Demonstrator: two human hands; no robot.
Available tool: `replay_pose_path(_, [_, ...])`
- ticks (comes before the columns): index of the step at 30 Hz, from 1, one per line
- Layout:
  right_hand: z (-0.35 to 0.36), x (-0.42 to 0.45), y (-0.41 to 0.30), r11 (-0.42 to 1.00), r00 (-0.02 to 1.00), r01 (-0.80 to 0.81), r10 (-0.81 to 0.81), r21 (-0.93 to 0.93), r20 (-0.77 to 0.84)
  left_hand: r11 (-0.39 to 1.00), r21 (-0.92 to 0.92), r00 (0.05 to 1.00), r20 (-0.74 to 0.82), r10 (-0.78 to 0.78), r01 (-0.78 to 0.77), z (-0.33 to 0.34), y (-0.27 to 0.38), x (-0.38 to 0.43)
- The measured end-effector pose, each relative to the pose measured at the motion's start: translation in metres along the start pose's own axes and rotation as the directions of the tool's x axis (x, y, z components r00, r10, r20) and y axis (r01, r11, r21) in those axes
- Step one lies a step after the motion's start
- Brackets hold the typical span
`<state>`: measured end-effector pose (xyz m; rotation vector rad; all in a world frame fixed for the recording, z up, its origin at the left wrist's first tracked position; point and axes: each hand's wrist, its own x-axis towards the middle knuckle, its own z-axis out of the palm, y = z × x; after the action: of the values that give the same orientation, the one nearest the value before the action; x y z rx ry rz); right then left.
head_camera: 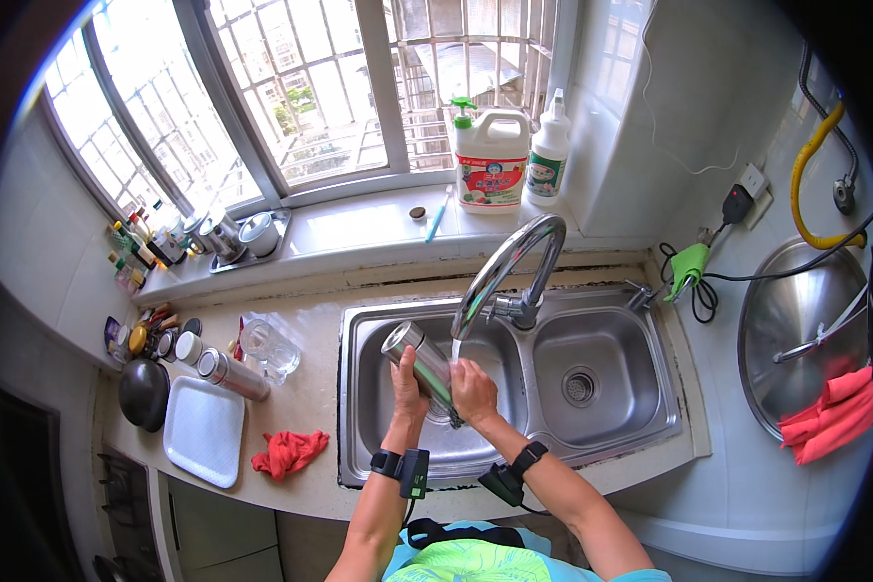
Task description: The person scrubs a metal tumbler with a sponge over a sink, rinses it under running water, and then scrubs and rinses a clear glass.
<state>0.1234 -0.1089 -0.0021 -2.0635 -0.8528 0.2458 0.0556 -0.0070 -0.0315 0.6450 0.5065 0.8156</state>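
A stainless-steel vacuum flask (428,355) is tilted over the left basin of the sink (513,436), with its round silver end up and to the left. My left hand (406,396) grips it around the side. Close against the flask's right side, my right hand (474,393) has its fingers curled in the running water; whether it holds something small is hidden. A small dark green piece (455,417) shows at the flask's lower end, too unclear to name. Water runs from the curved chrome faucet (509,269) onto my right hand.
Left on the counter are a red cloth (289,455), a white tray (204,431), another flask (234,375) and a glass pitcher (270,348). A pump jug (491,164) and a white bottle (548,153) stand on the sill. A large metal lid (793,327) hangs right.
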Motion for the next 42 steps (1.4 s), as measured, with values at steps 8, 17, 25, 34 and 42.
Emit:
replay_pose_path(8, [0.002, -0.015, 0.056, 0.945, 0.969, -0.161, 0.097, 0.285, 0.226, 0.997, -0.04, 0.998, 0.032, -0.06, 0.061, -0.015, 0.011, 0.002])
replay_pose_path(17, [-0.04, -0.016, 0.047, 0.568, 0.76, -0.517, -0.039, 0.64, 0.649, 0.97, -0.19, 0.982, 0.142, -0.126, 0.152, -0.007, 0.008, -0.005])
replay_pose_path(25, [-0.045, -0.022, 0.044, 0.959, 0.941, 0.142, -0.208, 0.246, 0.267, 0.999, -0.011, 0.994, -0.105, -0.033, 0.032, -0.006, -0.001, -0.005])
replay_pose_path(34, [-0.059, 0.009, 0.031, 0.976, 0.978, 0.161, -0.178, 0.145, 0.112, 0.999, -0.007, 0.994, -0.104, -0.046, 0.045, -0.01, -0.004, -0.015])
replay_pose_path(42, [-0.007, 0.043, -0.019, 0.95, 0.979, 0.183, -0.199, 0.252, 0.038, 0.998, -0.018, 0.97, 0.236, -0.055, 0.061, 0.007, -0.02, -0.024])
